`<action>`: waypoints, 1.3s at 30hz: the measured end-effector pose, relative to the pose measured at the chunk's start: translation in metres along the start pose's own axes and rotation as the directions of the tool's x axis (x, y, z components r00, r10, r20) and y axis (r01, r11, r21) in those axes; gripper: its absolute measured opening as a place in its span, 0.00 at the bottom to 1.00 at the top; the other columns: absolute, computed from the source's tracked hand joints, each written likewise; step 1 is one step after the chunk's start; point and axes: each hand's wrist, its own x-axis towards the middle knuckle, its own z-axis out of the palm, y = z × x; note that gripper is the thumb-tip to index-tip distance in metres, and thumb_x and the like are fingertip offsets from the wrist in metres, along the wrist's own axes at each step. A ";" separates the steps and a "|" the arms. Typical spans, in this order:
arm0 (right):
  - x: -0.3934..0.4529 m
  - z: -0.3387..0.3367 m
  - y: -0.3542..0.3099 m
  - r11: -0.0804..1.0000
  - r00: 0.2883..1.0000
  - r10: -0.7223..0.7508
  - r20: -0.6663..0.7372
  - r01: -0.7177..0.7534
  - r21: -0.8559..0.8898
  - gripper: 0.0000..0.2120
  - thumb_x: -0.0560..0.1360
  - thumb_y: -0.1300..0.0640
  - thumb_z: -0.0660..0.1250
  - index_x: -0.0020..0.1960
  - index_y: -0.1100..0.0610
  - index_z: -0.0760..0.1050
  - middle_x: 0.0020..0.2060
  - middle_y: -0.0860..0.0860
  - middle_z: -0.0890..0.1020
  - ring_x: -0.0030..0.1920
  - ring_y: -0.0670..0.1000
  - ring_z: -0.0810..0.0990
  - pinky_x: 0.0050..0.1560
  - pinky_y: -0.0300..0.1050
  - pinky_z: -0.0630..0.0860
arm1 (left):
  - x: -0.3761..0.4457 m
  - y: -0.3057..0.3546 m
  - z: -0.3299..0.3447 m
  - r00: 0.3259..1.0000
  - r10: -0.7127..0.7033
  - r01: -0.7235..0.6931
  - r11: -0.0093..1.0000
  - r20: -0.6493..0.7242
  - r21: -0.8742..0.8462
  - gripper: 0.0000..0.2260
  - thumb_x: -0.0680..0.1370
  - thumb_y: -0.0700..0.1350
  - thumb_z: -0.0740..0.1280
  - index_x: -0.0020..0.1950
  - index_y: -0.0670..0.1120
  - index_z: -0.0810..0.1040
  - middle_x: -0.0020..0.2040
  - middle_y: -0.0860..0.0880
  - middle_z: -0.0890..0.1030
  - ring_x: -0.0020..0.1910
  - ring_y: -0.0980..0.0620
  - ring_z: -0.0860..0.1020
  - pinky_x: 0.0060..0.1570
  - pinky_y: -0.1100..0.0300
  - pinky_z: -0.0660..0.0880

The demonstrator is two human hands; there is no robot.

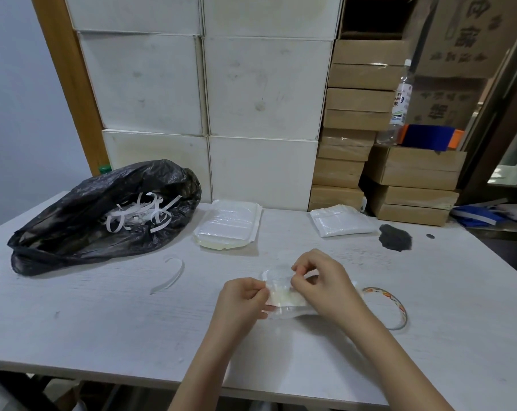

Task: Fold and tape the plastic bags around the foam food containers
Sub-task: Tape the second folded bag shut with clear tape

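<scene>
Both hands pinch the bagged container.

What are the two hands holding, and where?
Both hands pinch one bagged packet: the left hand at its left edge, the right hand at the clear plastic flap on top.

White wood-grain table. Far left: black bin bag, mouth open w/ white paper strips inside. Loose white strip lies just near of it. Far centre: stack of clear bagged packs; further right a smaller bagged pack, dark grey patch beside it, maybe a stain. Near centre-right: a bagged container, tape ring to its right.
</scene>
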 end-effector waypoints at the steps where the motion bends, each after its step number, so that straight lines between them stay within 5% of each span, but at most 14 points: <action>1: -0.001 -0.003 0.000 0.999 0.999 0.005 -0.046 -0.003 0.054 0.09 0.69 0.68 0.67 0.33 0.58 0.71 0.41 0.49 0.78 0.42 0.45 0.77 0.41 0.32 0.75 | 0.001 0.001 0.000 1.000 -0.012 0.012 1.000 -0.005 0.008 0.13 0.76 0.33 0.61 0.35 0.45 0.79 0.32 0.50 0.82 0.30 0.56 0.82 0.29 0.66 0.76; 5: 0.000 -0.020 0.004 0.988 0.978 0.022 -0.209 0.011 0.155 0.10 0.71 0.68 0.65 0.35 0.57 0.70 0.41 0.46 0.81 0.42 0.48 0.77 0.41 0.30 0.72 | 0.005 0.002 0.002 0.999 -0.043 0.044 0.998 -0.025 0.039 0.10 0.75 0.33 0.61 0.38 0.44 0.76 0.33 0.48 0.82 0.29 0.56 0.82 0.29 0.64 0.76; 8: 0.000 -0.037 0.010 0.964 0.954 0.073 -0.290 0.007 0.266 0.11 0.75 0.67 0.60 0.37 0.56 0.66 0.39 0.49 0.81 0.45 0.49 0.81 0.47 0.40 0.75 | 0.004 0.002 0.003 0.998 -0.037 0.039 0.999 -0.055 0.034 0.06 0.74 0.35 0.63 0.46 0.45 0.71 0.37 0.45 0.83 0.31 0.52 0.83 0.34 0.58 0.78; 12: -0.006 -0.060 0.016 0.914 0.942 0.168 -0.291 -0.038 0.405 0.10 0.80 0.65 0.56 0.41 0.57 0.64 0.34 0.60 0.75 0.31 0.45 0.81 0.39 0.42 0.79 | 0.001 0.004 0.005 0.996 0.085 -0.081 0.980 -0.016 0.180 0.12 0.74 0.33 0.59 0.46 0.50 0.74 0.36 0.45 0.84 0.32 0.53 0.83 0.36 0.55 0.80; 15: -0.010 -0.075 0.030 0.983 0.962 0.120 -0.244 -0.082 0.164 0.09 0.78 0.64 0.60 0.41 0.55 0.69 0.36 0.53 0.77 0.32 0.43 0.77 0.42 0.44 0.78 | 0.000 0.003 0.008 0.994 0.102 -0.091 0.958 -0.025 0.273 0.15 0.73 0.34 0.57 0.39 0.50 0.80 0.36 0.48 0.82 0.32 0.58 0.83 0.39 0.51 0.79; 18: -0.014 -0.086 0.039 0.992 0.988 0.040 -0.151 -0.058 -0.115 0.08 0.75 0.64 0.65 0.41 0.52 0.75 0.39 0.46 0.79 0.37 0.42 0.75 0.41 0.31 0.72 | 0.000 0.003 0.010 0.993 0.112 -0.096 0.945 -0.034 0.312 0.16 0.74 0.35 0.57 0.38 0.51 0.80 0.38 0.52 0.81 0.33 0.57 0.83 0.42 0.49 0.80; 23: -0.020 -0.090 0.053 0.933 0.987 0.004 0.161 0.055 -0.357 0.08 0.75 0.59 0.68 0.53 0.53 0.78 0.43 0.44 0.75 0.39 0.42 0.73 0.43 0.29 0.68 | 0.000 0.003 0.015 0.992 0.119 -0.096 0.922 -0.038 0.375 0.16 0.76 0.36 0.57 0.39 0.53 0.78 0.40 0.55 0.81 0.39 0.52 0.83 0.46 0.49 0.79; 26: -0.021 -0.093 0.057 0.909 0.980 -0.009 0.199 0.091 -0.406 0.07 0.75 0.57 0.68 0.52 0.52 0.80 0.41 0.42 0.75 0.42 0.40 0.72 0.43 0.31 0.66 | -0.001 0.003 0.017 0.991 0.126 -0.100 0.909 -0.039 0.405 0.15 0.77 0.37 0.55 0.43 0.52 0.79 0.44 0.54 0.80 0.44 0.50 0.81 0.49 0.49 0.78; 32: -0.026 -0.101 0.060 0.927 0.995 -0.099 0.003 0.093 -0.364 0.08 0.73 0.65 0.69 0.39 0.54 0.80 0.37 0.43 0.78 0.42 0.43 0.76 0.44 0.34 0.70 | -0.005 0.011 0.018 0.997 0.067 -0.082 0.902 0.050 0.425 0.14 0.78 0.49 0.56 0.44 0.43 0.77 0.41 0.49 0.80 0.43 0.47 0.79 0.48 0.47 0.77; 39: -0.032 -0.102 0.066 0.995 0.950 0.065 -0.306 -0.084 -0.048 0.10 0.74 0.66 0.68 0.41 0.51 0.77 0.39 0.47 0.82 0.41 0.43 0.81 0.40 0.26 0.73 | -0.004 0.019 0.019 0.986 0.123 -0.165 0.670 0.111 0.723 0.12 0.74 0.54 0.65 0.53 0.50 0.76 0.44 0.54 0.74 0.46 0.52 0.73 0.42 0.62 0.69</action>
